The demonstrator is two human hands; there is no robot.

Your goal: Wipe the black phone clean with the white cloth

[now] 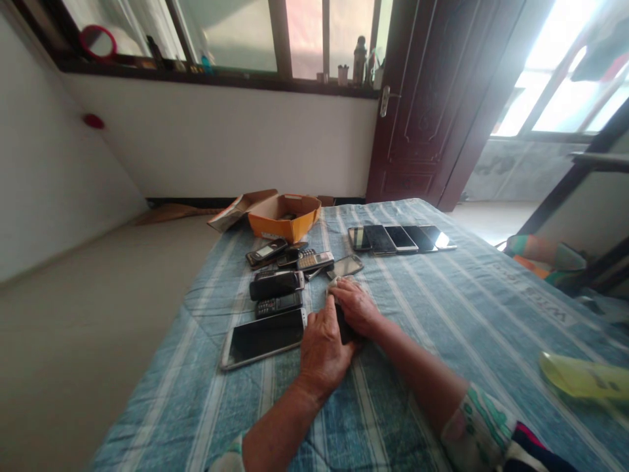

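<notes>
Room to move is widest on the right, where the striped blue cloth [442,308] lies bare out to its far right corner; the left edge runs close past a big smartphone [264,337] and drops to pale floor. We see the cloth covering a low surface in a room with a white wall, a dark wooden door [432,98] and a window sill above. Between our hands sits a small dark phone [344,326] (mostly hidden, only a black sliver shows). Our left hand [322,347] rests flat against its left side, fingers together; our right hand [356,307] is curled over it from the far side, clasping it. Far left, a heap of old keypad phones [287,272] lies before an orange box [285,217]; a row of smartphones [400,238] lines the far side.
</notes>
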